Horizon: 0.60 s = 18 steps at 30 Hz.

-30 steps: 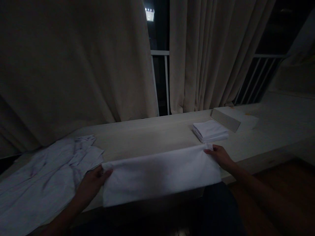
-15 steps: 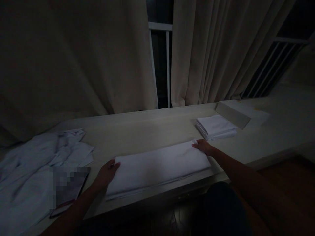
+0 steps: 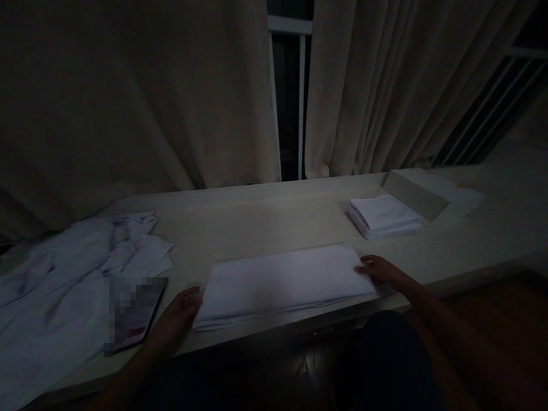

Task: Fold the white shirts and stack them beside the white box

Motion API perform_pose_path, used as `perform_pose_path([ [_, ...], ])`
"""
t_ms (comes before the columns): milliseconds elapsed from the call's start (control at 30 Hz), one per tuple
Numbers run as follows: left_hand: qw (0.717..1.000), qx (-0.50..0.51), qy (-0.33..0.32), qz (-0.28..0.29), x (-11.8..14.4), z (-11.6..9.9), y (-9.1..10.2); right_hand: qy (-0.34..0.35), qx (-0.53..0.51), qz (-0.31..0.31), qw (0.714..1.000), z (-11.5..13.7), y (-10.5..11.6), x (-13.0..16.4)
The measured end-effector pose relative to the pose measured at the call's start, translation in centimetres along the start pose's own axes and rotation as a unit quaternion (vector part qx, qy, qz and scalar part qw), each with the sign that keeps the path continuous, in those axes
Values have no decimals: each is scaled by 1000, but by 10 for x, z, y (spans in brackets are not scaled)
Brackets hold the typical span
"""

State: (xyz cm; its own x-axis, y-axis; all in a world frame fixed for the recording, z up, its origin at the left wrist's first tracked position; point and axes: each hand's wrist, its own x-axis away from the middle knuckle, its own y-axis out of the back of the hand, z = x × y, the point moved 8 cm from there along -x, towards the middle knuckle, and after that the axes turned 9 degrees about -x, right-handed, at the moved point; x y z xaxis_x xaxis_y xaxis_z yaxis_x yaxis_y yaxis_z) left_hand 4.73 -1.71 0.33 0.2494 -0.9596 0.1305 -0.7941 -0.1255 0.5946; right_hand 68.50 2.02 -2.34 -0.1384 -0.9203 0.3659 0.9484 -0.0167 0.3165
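I see the folded white cloth (image 3: 285, 282) flat on the counter (image 3: 265, 220), btwn both grips. Left hand (image 3: 177, 317) open, touching its left end; right hand (image 3: 381, 271) open, fingers flat on its right end.

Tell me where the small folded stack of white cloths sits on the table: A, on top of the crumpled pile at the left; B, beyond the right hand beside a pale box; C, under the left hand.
B: the folded stack lies past the right hand, next to the pale box.
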Motion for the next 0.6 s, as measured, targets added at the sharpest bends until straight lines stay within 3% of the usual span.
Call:
perform_pose_path([
  [133, 999, -46, -14, 21, 3, 4, -5, 50, 30, 5, 998, -7, -2, 9],
  [400, 991, -108, -54, -67, 2, 9, -7, 101, 16, -221, 970, -21, -2, 25],
  [600, 986, -133, -69, -79, 6, 6, -11, 138, 90, -270, 949, -10, -13, 26],
])
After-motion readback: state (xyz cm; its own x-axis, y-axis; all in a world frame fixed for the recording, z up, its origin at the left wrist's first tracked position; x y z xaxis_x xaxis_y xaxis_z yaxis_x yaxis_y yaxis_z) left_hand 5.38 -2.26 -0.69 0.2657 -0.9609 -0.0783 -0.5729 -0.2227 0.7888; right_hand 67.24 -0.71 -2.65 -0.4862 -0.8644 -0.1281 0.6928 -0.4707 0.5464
